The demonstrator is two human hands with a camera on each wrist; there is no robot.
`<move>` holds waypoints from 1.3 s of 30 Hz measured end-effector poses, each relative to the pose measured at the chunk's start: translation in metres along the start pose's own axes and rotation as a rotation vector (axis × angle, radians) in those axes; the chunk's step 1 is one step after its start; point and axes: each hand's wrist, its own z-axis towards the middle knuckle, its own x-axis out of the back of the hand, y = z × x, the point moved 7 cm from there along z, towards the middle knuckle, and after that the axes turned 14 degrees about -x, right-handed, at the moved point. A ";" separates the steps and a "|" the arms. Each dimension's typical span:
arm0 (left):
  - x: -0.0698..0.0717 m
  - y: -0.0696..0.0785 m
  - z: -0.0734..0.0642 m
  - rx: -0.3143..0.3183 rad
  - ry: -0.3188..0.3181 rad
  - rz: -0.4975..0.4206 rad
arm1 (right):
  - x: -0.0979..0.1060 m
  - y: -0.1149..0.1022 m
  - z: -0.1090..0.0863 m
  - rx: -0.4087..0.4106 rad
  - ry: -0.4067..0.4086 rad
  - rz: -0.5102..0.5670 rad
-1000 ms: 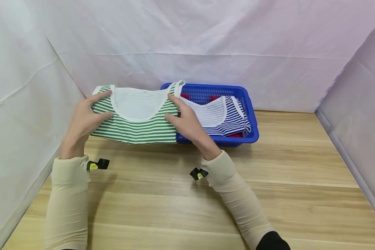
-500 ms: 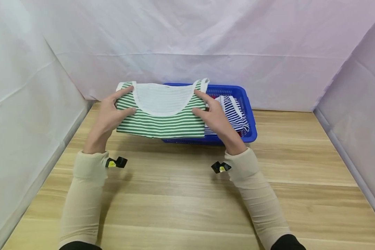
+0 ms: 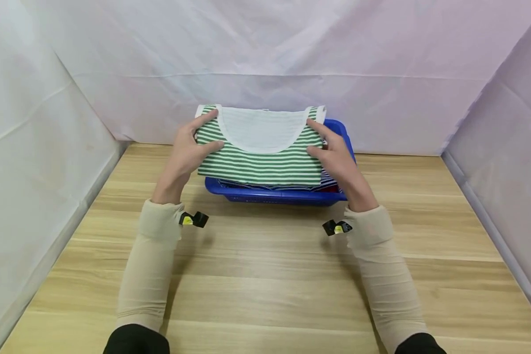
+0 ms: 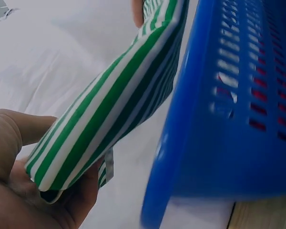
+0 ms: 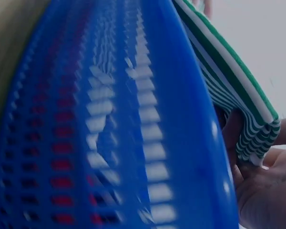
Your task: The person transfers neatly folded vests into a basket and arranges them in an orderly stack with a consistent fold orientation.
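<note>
Between my two hands a folded green-and-white striped shirt (image 3: 261, 167) with a white scoop neck is held above a blue plastic basket (image 3: 274, 196). My left hand (image 3: 187, 150) grips its left edge, thumb on top and fingers underneath, as the left wrist view shows. On the opposite edge my right hand (image 3: 338, 156) pinches the fabric the same way. Under the shirt, a navy-striped garment (image 3: 329, 183) lies in the basket, mostly covered. Red cloth (image 5: 63, 148) shows through the basket's slots in the right wrist view.
The basket stands on a wooden table (image 3: 256, 275), close to the white cloth backdrop (image 3: 274, 49) behind it. White cloth walls also rise at the left and right. Bare table surface lies in front of the basket.
Both hands have carried the green-striped shirt rightward and slightly up in the head view, from beside the basket to over it. The shirt now hides most of the navy-striped garment.
</note>
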 end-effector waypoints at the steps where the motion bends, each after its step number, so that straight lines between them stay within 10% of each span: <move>1: -0.003 -0.001 0.002 0.002 -0.007 -0.009 | 0.005 0.000 0.000 0.001 -0.002 0.010; 11: -0.035 -0.011 0.011 0.017 -0.135 -0.021 | 0.030 0.018 0.006 -0.066 -0.004 -0.001; 24: -0.061 -0.023 0.014 -0.063 -0.326 0.285 | 0.037 0.035 0.019 -0.101 0.084 -0.150; 39: -0.071 -0.035 0.013 -0.027 -0.390 0.410 | 0.031 0.043 0.026 -0.098 0.180 -0.445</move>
